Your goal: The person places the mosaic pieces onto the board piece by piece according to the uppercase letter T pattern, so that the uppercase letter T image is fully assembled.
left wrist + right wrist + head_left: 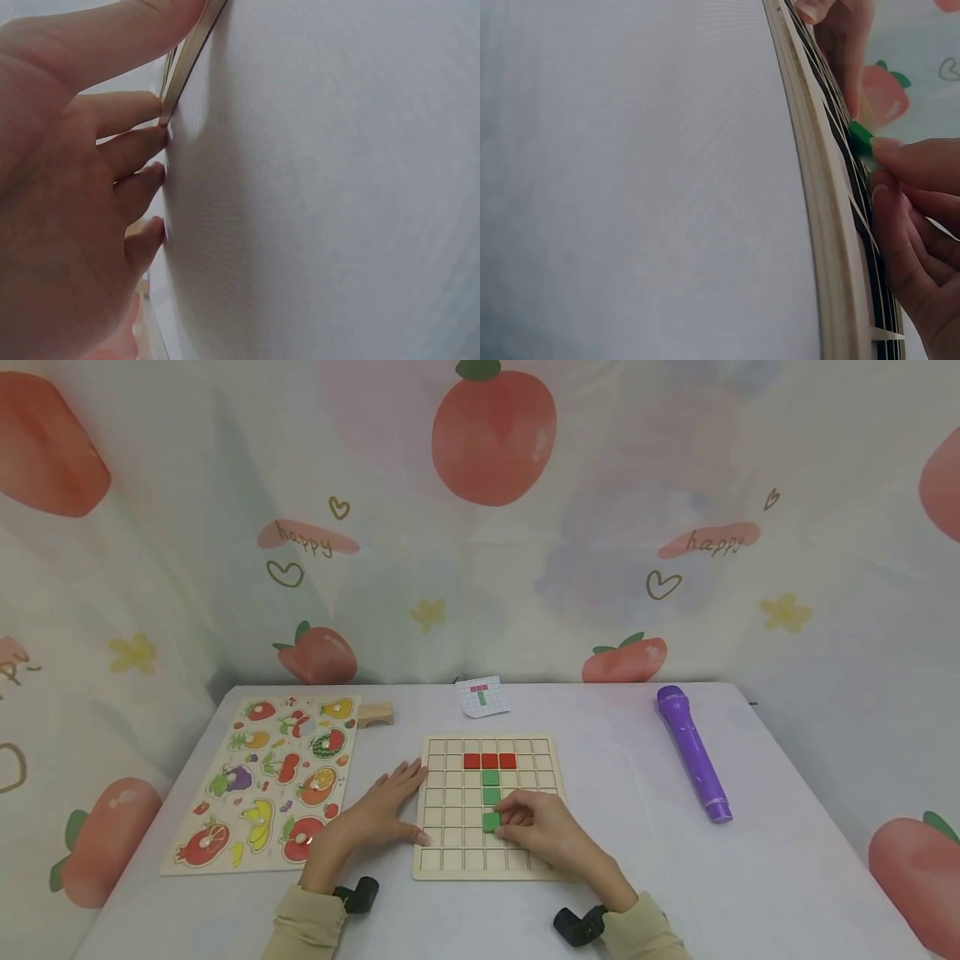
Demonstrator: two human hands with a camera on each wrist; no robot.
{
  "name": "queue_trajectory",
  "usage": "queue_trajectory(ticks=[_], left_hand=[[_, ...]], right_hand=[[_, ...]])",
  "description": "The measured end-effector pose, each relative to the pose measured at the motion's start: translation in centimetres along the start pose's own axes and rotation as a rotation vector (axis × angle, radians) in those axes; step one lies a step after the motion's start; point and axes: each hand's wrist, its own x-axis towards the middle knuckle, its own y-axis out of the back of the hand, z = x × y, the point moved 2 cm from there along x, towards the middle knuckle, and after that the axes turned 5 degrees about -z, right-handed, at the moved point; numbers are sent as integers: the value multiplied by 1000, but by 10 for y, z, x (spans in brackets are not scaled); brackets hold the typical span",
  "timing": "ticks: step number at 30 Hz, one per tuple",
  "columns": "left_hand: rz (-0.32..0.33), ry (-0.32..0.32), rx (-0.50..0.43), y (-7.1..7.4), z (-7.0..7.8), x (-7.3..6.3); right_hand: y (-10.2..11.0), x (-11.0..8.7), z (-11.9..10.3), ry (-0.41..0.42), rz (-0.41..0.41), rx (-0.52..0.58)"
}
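Note:
A wooden grid board (pixel 487 876) lies on the table in the head view. Three red square tiles (pixel 490 762) sit side by side in its upper part, with two green tiles (pixel 491 778) in the column below the middle one. My right hand (pixel 551 831) pinches another green tile (pixel 491 822) lower in that column, between thumb and fingertips. The right wrist view shows this tile (pixel 860 139) tilted, close over the grid. At the board's left edge, my left hand (pixel 375 814) rests with fingers spread, the thumb on the lower left rim.
Left of the board lies a fruit puzzle (pixel 251 806) with knobbed pieces, a small wooden block (pixel 377 716) beside its top corner. Behind the board is a paper card (pixel 483 697) showing a red and green T. A purple toy microphone (pixel 696 756) lies at right.

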Motion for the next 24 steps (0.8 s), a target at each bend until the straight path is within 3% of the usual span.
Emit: queue_trajectory(ticks=[14,24], left_hand=[[-6,-3,10,0,-1,0],[0,1,11,-1,-1,1]], right_hand=[[-3,1,-1,-21,72,-55],[4,2,-1,-39,19,-47]])
